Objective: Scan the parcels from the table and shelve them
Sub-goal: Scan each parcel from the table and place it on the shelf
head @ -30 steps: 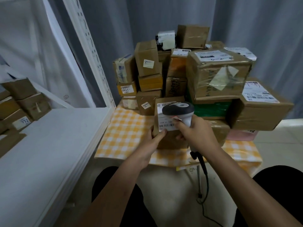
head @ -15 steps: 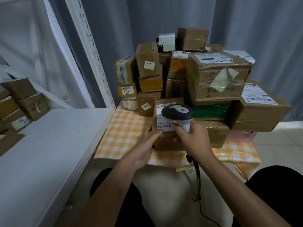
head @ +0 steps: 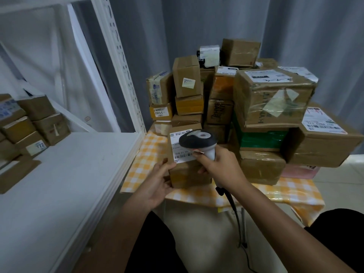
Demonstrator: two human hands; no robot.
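The parcel (head: 187, 170) at the front is of matt brown cardboard, and its label (head: 182, 146) is smooth white paper with black print. The scanner (head: 199, 141) has a dark matt plastic head and a lighter, smooth plastic handle with a slight shine. The big box (head: 273, 97) in the pile is cardboard wrapped in clear glossy tape (it wrinkles and catches the light). Under it lies a package (head: 262, 137) in shiny green plastic film. The tablecloth (head: 149, 154) looks like a smooth checked sheet, yellow and white, a little glossy at the front edge. The shelf (head: 65, 184) is white painted metal, smooth and matt, with a perforated post (head: 122, 62).
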